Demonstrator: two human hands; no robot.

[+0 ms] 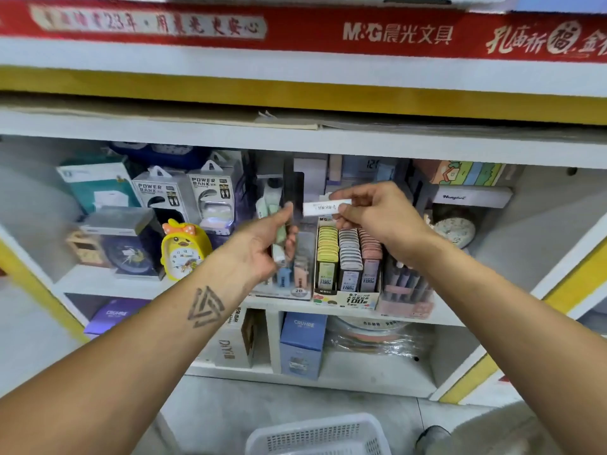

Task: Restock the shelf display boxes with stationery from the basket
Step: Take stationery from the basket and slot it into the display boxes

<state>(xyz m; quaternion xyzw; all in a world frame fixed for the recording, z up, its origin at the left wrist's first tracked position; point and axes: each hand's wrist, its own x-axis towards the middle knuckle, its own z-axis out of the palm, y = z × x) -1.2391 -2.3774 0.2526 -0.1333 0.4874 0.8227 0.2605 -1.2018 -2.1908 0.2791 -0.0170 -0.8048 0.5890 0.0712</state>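
My right hand (368,208) pinches a small white stationery case (325,206) by its right end, held level in front of the middle shelf. My left hand (262,241) grips a bundle of pale green and white cases (279,239), upright, just left of the white case. Below both hands stands a display box (348,298) with rows of yellow, grey and pink lead cases. A clear display box (300,274) sits to its left, partly hidden by my left hand. The white plastic basket (318,436) lies on the floor at the bottom edge.
A yellow duck alarm clock (184,249) and power bank packs (212,195) stand left on the shelf. A pen box (405,290) and a round clock (455,229) stand right. Blue boxes (302,343) fill the lower shelf. A shoe (433,436) is beside the basket.
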